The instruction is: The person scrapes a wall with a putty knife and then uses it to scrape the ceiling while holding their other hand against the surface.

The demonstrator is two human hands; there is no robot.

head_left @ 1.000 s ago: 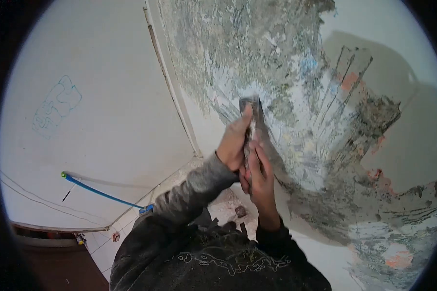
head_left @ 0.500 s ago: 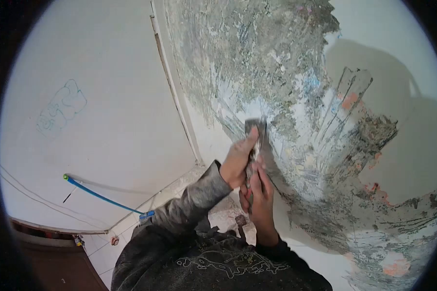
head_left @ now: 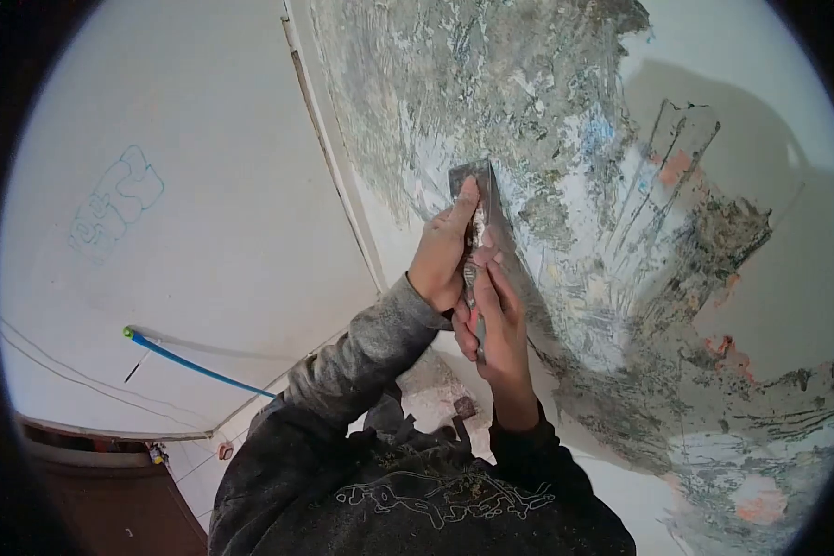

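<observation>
Both of my hands are closed on a scraper [head_left: 483, 192], whose flat metal blade lies against the patchy wall [head_left: 547, 208]. My left hand [head_left: 441, 248] grips near the blade, with its thumb stretched up along the metal. Below it, my right hand [head_left: 499, 324] wraps round the handle, where some red and grey shows between the fingers. Around the blade the wall is rough, with grey, white and bluish areas where paint is stripped. Parts of the handle are hidden by my fingers.
To the left stands a white wall with a blue drawing [head_left: 120, 204]. A blue hose-like stick [head_left: 199, 368] with a green end leans low there. A brown door-like panel [head_left: 111, 500] is at bottom left. Debris [head_left: 440, 385] lies on the floor below my arms.
The scraper and both hands have moved upward along the wall, the blade now higher and slightly further left. My forearms have followed.
</observation>
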